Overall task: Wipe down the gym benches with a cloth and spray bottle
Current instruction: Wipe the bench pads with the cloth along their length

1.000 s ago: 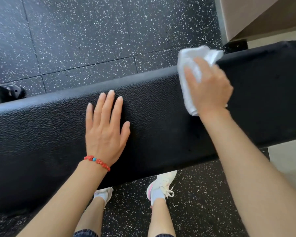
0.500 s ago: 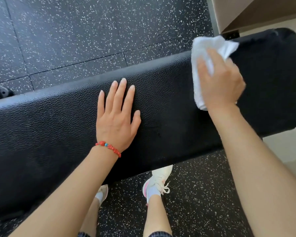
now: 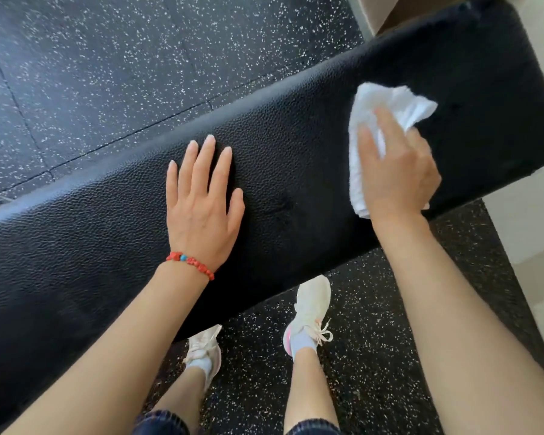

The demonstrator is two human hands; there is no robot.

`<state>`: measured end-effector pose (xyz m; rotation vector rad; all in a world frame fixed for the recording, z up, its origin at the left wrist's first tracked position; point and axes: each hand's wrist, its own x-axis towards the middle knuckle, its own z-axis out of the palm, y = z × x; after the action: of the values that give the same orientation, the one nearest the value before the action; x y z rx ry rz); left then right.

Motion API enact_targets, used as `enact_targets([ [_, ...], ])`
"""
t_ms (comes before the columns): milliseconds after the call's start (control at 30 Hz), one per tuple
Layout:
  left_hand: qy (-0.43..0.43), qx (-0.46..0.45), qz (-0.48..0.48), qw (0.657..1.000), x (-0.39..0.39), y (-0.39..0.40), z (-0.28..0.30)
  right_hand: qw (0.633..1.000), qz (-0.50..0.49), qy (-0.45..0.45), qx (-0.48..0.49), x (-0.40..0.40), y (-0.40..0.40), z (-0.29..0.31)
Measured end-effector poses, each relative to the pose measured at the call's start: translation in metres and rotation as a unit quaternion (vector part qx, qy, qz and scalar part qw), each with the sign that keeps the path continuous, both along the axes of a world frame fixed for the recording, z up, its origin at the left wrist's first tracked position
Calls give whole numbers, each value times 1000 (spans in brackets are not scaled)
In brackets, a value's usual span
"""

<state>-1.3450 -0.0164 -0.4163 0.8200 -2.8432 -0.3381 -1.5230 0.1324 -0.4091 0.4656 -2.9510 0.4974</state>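
Cloth (image 3: 387,117) bunched under my right hand (image 3: 396,174), fingers curled on it near the desk's (image 3: 296,158) right end, its long axis running left toward my flat, empty left hand (image 3: 201,208).

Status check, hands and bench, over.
Left hand flat on bench. Right hand presses cloth near bench's end. No spray bottle in view. Nothing in the way.

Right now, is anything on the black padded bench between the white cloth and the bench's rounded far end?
Nothing visible: the right hand presses the white cloth on the black padded bench, and the pad beyond is bare. The left hand rests flat on the other side.
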Motion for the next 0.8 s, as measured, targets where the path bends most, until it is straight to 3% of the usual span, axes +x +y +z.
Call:
enact_targets([
  [200,-8,-9,-42,999,23,2,-4,985,148,90,-6,118,-30,-10],
  [300,-15,-8,-46,999,23,0,-5,975,179,129,-15,117,-22,-14],
  [367,-20,-3,-48,999,23,0,-4,982,122,144,-6,99,-7,-14],
  [500,-18,-2,-73,997,20,-1,1,993,-81,77,-38,92,7,-9],
  [567,-10,-10,-101,995,10,1,2,994,-44,90,-31,108,1,-11],
  [700,5,-12,-135,991,-21,14,4,979,125,156,-28,110,14,-17],
  [800,-1,-10,-173,985,-42,23,3,985,5,171,-12,67,46,-21],
])
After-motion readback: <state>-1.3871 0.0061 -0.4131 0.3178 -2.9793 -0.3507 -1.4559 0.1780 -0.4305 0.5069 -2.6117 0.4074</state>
